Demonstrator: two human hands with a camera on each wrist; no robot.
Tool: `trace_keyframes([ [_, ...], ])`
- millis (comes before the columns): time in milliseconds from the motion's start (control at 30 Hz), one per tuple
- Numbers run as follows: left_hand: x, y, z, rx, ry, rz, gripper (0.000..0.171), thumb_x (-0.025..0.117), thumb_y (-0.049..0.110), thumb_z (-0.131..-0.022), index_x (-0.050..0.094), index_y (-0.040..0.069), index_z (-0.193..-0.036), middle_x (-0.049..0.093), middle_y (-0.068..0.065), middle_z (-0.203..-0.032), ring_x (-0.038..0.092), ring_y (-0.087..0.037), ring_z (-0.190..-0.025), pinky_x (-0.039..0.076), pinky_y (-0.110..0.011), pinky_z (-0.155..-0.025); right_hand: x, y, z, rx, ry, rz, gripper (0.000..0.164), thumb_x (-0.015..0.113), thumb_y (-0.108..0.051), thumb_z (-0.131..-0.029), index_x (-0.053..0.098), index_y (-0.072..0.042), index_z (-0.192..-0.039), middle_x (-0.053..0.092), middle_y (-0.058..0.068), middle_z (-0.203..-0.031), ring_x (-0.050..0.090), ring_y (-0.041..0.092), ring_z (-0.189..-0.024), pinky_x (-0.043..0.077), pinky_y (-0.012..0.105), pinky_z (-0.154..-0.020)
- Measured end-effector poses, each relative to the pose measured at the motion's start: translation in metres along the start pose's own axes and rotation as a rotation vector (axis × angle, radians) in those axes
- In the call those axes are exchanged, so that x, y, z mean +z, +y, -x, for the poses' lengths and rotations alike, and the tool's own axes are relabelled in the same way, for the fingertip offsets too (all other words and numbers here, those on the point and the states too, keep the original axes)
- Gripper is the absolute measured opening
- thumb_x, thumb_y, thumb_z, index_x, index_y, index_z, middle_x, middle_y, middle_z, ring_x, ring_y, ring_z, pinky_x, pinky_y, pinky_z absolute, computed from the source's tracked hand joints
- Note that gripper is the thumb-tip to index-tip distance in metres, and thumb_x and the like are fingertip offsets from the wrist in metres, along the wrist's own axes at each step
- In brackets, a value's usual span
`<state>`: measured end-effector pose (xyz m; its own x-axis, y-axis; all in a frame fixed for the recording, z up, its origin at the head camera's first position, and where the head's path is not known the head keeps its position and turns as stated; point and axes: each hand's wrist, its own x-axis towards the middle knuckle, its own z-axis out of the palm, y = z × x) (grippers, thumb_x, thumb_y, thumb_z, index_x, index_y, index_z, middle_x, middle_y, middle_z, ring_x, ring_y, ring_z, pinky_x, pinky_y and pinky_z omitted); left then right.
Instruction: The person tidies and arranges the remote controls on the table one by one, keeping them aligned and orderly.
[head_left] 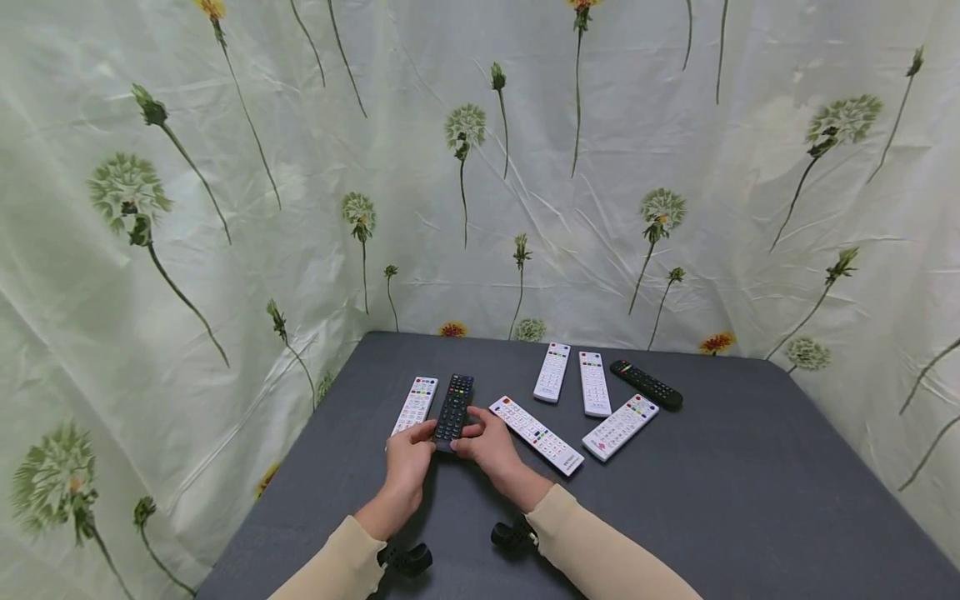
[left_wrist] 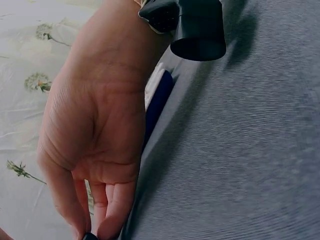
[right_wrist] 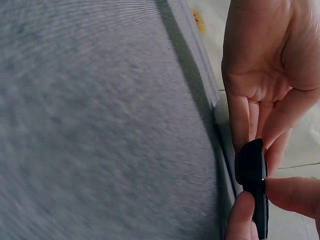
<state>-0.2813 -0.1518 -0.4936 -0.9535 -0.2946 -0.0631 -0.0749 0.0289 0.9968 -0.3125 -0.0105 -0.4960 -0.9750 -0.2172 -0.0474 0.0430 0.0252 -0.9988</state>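
Note:
A black remote control point(head_left: 454, 404) is held between both hands over the left part of the table, its buttons facing up. My left hand point(head_left: 408, 467) grips its lower left side. My right hand point(head_left: 495, 450) pinches its right side, index finger above and thumb near the lower end. The right wrist view shows the remote point(right_wrist: 254, 162) edge-on, with the left hand point(right_wrist: 270, 65) reaching onto it. Mostly my right hand point(left_wrist: 100, 115) fills the left wrist view. Just left of the black remote lies a white remote point(head_left: 417, 400), its lower end hidden by my left hand.
Right of my hands a white remote point(head_left: 537, 435) lies slanted, beside another white one point(head_left: 620, 427). Farther back are two more white remotes point(head_left: 552, 372) point(head_left: 594, 383) and a black one point(head_left: 647, 384). A flower-print curtain point(head_left: 525, 167) hangs behind the dark grey table point(head_left: 750, 483).

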Motion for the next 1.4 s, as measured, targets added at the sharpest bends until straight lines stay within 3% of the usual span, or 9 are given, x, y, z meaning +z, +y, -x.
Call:
trace_keyframes([
  [333,0.001,-0.018,0.005,0.057,0.068,-0.017,0.046,0.045,-0.019,-0.086,0.063,-0.011,-0.128,0.062,-0.028,-0.128,0.059,-0.034,-0.122,0.049,-0.045,-0.099,0.006,0.017,-0.006,-0.062,0.040,0.205,0.073,0.080,-0.001,-0.077,0.050,0.004,-0.143,0.070,0.012,-0.096,0.064,0.014,-0.078,0.054,0.028,-0.068],
  [533,0.002,-0.024,0.005,0.114,0.098,-0.043,0.044,0.044,-0.017,-0.087,0.065,-0.010,-0.126,0.064,-0.027,-0.125,0.060,-0.033,-0.121,0.048,-0.047,-0.099,0.007,0.019,-0.004,-0.101,0.057,0.216,0.068,0.079,0.001,-0.076,0.053,0.008,-0.139,0.070,0.016,-0.095,0.062,0.012,-0.072,0.054,0.026,-0.065],
  [733,0.002,-0.027,0.007,0.101,0.119,-0.081,0.043,0.045,-0.015,-0.090,0.065,-0.007,-0.128,0.064,-0.025,-0.127,0.058,-0.034,-0.124,0.046,-0.051,-0.102,0.008,0.022,-0.003,-0.140,0.047,0.252,0.059,0.079,0.001,-0.076,0.060,0.011,-0.131,0.069,0.015,-0.092,0.061,0.009,-0.069,0.054,0.024,-0.062],
  [933,0.004,-0.029,0.006,0.136,0.139,-0.099,0.045,0.044,-0.016,-0.089,0.067,-0.006,-0.127,0.064,-0.024,-0.128,0.059,-0.033,-0.124,0.046,-0.050,-0.102,0.007,0.024,-0.005,-0.186,0.058,0.316,0.060,0.081,-0.001,-0.075,0.060,0.011,-0.130,0.071,0.012,-0.090,0.061,0.006,-0.067,0.051,0.023,-0.063],
  [1400,0.004,-0.028,0.003,0.200,0.173,-0.140,0.045,0.047,-0.017,-0.092,0.065,-0.003,-0.130,0.065,-0.020,-0.129,0.060,-0.033,-0.123,0.047,-0.048,-0.102,0.006,0.024,-0.007,-0.186,0.050,0.348,0.063,0.083,-0.006,-0.076,0.060,0.008,-0.132,0.072,0.008,-0.087,0.059,0.006,-0.067,0.048,0.024,-0.064],
])
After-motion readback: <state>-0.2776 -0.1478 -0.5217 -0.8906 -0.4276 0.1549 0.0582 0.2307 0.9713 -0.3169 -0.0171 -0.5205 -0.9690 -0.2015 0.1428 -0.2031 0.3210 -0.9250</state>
